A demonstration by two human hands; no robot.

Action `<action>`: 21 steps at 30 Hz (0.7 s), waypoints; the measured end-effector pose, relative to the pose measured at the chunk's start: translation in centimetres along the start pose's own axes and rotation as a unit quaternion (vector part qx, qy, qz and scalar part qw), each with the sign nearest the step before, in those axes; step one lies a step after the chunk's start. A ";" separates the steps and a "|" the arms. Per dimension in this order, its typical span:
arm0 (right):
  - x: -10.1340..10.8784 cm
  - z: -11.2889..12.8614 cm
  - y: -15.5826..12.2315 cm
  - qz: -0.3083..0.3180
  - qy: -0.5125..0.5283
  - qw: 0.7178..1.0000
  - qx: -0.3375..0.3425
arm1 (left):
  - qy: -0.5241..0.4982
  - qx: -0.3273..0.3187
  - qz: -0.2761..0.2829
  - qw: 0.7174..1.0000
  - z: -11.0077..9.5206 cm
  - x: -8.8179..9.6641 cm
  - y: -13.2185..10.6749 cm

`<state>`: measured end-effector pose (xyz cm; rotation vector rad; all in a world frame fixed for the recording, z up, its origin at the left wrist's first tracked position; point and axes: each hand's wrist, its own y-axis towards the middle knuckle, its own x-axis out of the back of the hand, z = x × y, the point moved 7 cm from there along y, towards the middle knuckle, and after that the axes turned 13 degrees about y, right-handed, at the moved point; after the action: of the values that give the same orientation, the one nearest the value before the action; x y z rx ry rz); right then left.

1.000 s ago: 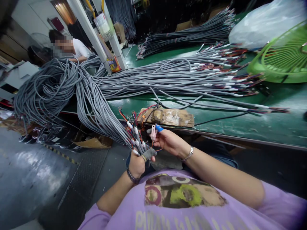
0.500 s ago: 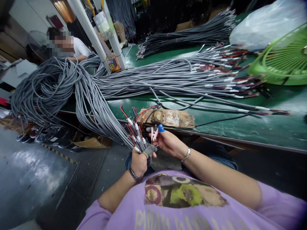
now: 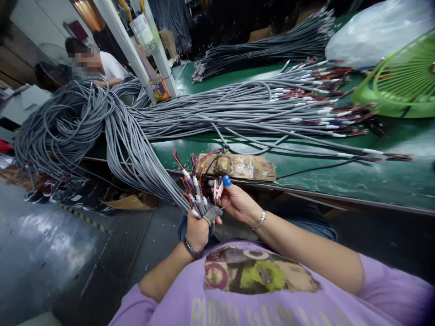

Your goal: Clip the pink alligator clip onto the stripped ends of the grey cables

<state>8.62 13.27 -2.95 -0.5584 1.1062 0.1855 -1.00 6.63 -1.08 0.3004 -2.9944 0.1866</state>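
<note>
My left hand (image 3: 199, 231) is closed around a bundle of grey cables (image 3: 149, 167), just below their stripped ends. White sleeves (image 3: 195, 181) and thin red, black and blue wires (image 3: 178, 158) stick up above the fist. A grey cover (image 3: 213, 213) wraps its thumb. Beside it, my right hand (image 3: 241, 203) pinches a small pale-pink clip (image 3: 218, 188) between thumb and fingers, and the thumb wears a blue fingertip cover (image 3: 227, 181). One thin red wire runs between the two hands. What the clip's jaws touch is too small to make out.
A taped wooden block (image 3: 238, 166) lies at the edge of the green bench (image 3: 390, 185). More grey cables (image 3: 204, 108) lie across it, with black cables (image 3: 265, 47), a plastic bag (image 3: 377, 36) and a green fan (image 3: 404, 81) behind. A co-worker (image 3: 110, 68) sits at the far left.
Both hands keep their holds. The pink clip and the right hand shift very slightly, and the co-worker's head has tilted a little.
</note>
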 end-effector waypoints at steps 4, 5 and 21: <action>0.0 0.0 0.0 0.003 -0.001 1.000 0.003 | 0.009 -0.008 -0.008 1.000 0.5 0.2 0.0; 0.0 0.0 0.0 0.005 -0.003 1.000 0.004 | 0.010 -0.015 -0.010 1.000 0.6 0.2 0.0; 0.6 -0.4 -1.0 0.021 -0.003 0.996 -0.085 | 0.029 -0.031 -0.007 0.999 -0.3 1.1 -1.1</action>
<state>9.02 12.17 -3.31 -0.6859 1.1031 0.3210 -1.80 5.38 -0.46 0.3039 -2.9327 0.1005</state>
